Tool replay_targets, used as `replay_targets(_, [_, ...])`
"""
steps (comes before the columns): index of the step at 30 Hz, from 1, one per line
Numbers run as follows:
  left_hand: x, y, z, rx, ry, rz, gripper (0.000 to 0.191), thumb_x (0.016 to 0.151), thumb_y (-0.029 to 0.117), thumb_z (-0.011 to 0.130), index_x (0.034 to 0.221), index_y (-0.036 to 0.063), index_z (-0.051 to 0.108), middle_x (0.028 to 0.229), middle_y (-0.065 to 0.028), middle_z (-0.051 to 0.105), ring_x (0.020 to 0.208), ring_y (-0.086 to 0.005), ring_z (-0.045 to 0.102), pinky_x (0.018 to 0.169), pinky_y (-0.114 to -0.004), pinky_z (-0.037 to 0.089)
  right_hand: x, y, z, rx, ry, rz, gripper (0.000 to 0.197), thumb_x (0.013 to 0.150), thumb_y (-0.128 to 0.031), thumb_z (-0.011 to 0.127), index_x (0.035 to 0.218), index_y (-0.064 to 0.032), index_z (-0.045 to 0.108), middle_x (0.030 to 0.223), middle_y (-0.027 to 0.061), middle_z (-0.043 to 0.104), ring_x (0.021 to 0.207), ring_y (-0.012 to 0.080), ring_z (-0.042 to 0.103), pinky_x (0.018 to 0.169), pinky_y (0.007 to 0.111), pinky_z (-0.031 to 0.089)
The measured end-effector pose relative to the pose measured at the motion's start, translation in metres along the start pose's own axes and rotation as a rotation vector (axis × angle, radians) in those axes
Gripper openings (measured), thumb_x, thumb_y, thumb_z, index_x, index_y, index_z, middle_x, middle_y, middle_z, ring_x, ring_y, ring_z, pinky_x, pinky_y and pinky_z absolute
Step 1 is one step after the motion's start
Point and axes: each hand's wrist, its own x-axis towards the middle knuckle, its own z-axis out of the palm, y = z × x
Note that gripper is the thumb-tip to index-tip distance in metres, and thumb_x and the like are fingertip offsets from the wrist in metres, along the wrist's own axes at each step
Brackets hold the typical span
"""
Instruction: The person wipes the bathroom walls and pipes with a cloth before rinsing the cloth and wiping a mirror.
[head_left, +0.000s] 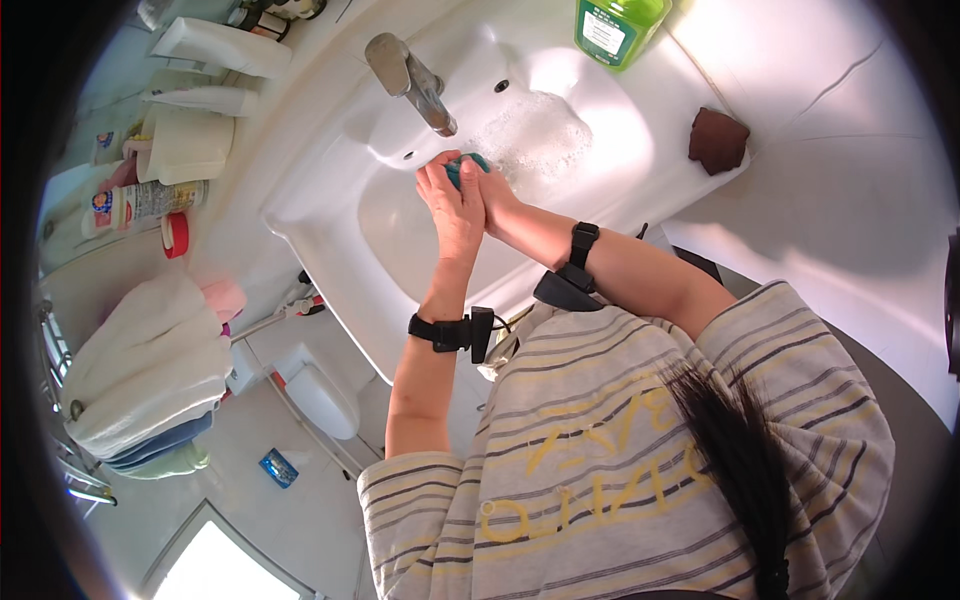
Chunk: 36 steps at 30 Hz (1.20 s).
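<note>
My left hand (451, 193) and my right hand (491, 187) are pressed together around a small teal cloth or pad (466, 169). Most of it is hidden between my palms and fingers. Both hands are held over the basin of a white ceramic sink (315, 247), just below the spout of a chrome single-lever faucet (412, 84). No stream of water can be made out at the spout. Soapy water with foam (536, 139) lies in the basin to the right of my hands.
A green liquid soap bottle (619, 34) and a folded brown cloth (718, 141) stand on the sink's right rim. Bottles and a white container (187, 144) line the left ledge, with a roll of red tape (175, 235). White towels (150, 352) hang on a rack at left.
</note>
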Motion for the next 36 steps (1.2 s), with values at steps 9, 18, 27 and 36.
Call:
replay_targets(9, [0.004,-0.001,-0.034,-0.215,0.081,-0.241,0.04,0.103,0.033,0.041,0.085,-0.0003,0.054,0.075,-0.0073,0.054,0.07,-0.0179,0.046,0.071,-0.033,0.042,-0.017,0.003,0.029,-0.309,0.094,-0.029,0.039,0.094,-0.031,0.051,0.09,0.0056,0.063,0.085,0.0133,0.064,0.075,0.0201,0.061,0.067,0.038,0.049])
replay_targets(18, [0.007,-0.055,-0.05,-0.616,-0.14,-0.691,0.055,0.1,0.055,0.045,0.092,0.0026,0.06,0.082,-0.0025,0.053,0.075,-0.0114,0.051,0.07,-0.026,0.044,-0.017,-0.002,0.01,-0.588,0.014,0.113,0.045,0.093,-0.047,0.053,0.112,-0.0076,0.063,0.095,0.0059,0.064,0.082,0.0173,0.063,0.069,0.036,0.05])
replay_targets(27, [0.048,-0.159,-0.122,-0.285,0.619,-0.385,0.047,0.1,0.048,0.051,0.103,0.0027,0.062,0.093,-0.0068,0.06,0.084,-0.0159,0.051,0.078,-0.032,0.042,0.0,-0.021,-0.003,-0.579,-0.175,0.023,0.046,0.099,-0.031,0.054,0.14,-0.0134,0.045,0.134,0.0083,0.049,0.112,0.0188,0.057,0.091,0.038,0.052])
replay_targets(36, [0.041,-0.226,-0.077,0.739,0.38,-0.407,0.077,0.078,0.039,0.077,0.143,0.0183,0.041,0.149,-0.0248,0.027,0.133,-0.0461,0.028,0.104,-0.06,0.032,0.015,-0.002,-0.02,-0.719,-0.096,0.179,0.035,0.098,-0.019,0.051,0.132,-0.011,0.05,0.115,0.0062,0.058,0.102,0.0184,0.061,0.085,0.037,0.054])
